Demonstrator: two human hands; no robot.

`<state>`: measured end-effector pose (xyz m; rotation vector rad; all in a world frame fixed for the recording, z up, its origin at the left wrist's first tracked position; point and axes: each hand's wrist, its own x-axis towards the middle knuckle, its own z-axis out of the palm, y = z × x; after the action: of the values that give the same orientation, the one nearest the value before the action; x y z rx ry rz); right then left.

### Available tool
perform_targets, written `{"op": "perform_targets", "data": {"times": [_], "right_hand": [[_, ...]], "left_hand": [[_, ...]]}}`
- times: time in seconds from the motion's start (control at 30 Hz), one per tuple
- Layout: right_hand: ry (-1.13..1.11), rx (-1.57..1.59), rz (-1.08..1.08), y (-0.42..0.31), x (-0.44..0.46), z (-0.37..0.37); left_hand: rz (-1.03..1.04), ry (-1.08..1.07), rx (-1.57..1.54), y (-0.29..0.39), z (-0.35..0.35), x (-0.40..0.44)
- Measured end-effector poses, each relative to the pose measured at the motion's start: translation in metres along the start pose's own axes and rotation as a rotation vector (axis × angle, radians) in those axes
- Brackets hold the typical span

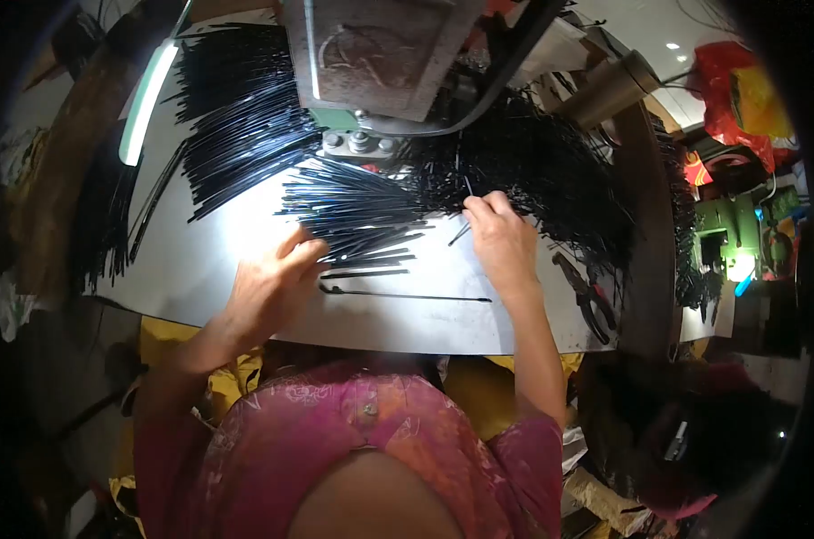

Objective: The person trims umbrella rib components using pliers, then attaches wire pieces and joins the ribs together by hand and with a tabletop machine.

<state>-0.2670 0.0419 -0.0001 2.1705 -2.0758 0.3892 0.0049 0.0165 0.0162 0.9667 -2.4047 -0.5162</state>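
Observation:
My right hand (504, 241) is closed in a pinch on a thin black rod (467, 186), at the edge of a dark tangled heap. My left hand (279, 277) has its thumb and fingers pressed together beside a fanned bundle of black rods (357, 199); whatever lies between its fingertips, if anything, is too small to make out. A single black rod (407, 294) with small shaped ends lies across the white tabletop (407, 331), nearer to me than the bundle. Above the bundle stands a machine head (371, 58) with a bolted metal block (359, 144) below it.
More rods lie in a stack (245, 135) at the back left. A large black heap (559, 171) covers the back right. Pliers (584, 298) rest near the right edge. A lit lamp (148, 103) hangs at left. Beyond the table, a green machine (730, 229) stands at right.

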Motion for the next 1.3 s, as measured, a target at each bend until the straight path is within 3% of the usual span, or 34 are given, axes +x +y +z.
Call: {"op": "perform_targets", "data": {"times": [0.17, 0.23, 0.4, 0.5, 0.57, 0.73, 0.8, 0.9, 0.97, 1.07, 1.2, 1.27, 1.3], "right_hand": [[0.088, 0.004, 0.009, 0.0, 0.004, -0.002], [0.108, -0.026, -0.005, -0.001, 0.005, -0.002], [0.182, 0.063, 0.007, -0.005, 0.004, -0.017], [0.262, 0.238, 0.019, -0.009, 0.006, -0.021], [0.292, 0.328, 0.042, -0.016, 0.01, -0.024], [0.271, 0.572, 0.115, -0.023, 0.021, -0.017], [0.139, 0.742, 0.212, -0.025, 0.025, -0.014], [0.158, 0.553, 0.152, -0.029, 0.029, -0.004], [0.136, 0.392, 0.091, -0.029, 0.033, -0.004], [0.204, 0.456, 0.086, -0.022, 0.034, -0.006], [0.306, 0.553, 0.201, -0.012, 0.031, -0.021], [0.28, 0.615, 0.249, -0.016, 0.024, -0.028], [0.31, 0.653, 0.209, -0.016, 0.02, -0.021]], "left_hand": [[-0.032, -0.056, -0.011, -0.012, 0.013, 0.044], [0.1, 0.034, 0.248, -0.015, 0.02, 0.062], [0.178, -0.044, 0.23, -0.03, 0.036, 0.072], [0.122, -0.027, 0.018, -0.032, 0.034, 0.072], [-0.096, -0.119, -0.108, -0.027, 0.028, 0.074], [-0.058, -0.034, -0.137, -0.037, 0.032, 0.069], [-0.033, 0.009, -0.089, -0.033, 0.024, 0.068], [-0.362, -0.073, -0.416, -0.025, 0.017, 0.069], [-0.344, -0.027, -0.442, -0.026, 0.014, 0.069], [-0.299, 0.11, -0.608, -0.043, 0.029, 0.066], [-0.3, 0.079, -0.337, -0.048, 0.02, 0.059], [-0.337, 0.079, -0.492, -0.052, 0.023, 0.057], [-0.469, 0.055, -0.63, -0.044, 0.019, 0.058]]}}
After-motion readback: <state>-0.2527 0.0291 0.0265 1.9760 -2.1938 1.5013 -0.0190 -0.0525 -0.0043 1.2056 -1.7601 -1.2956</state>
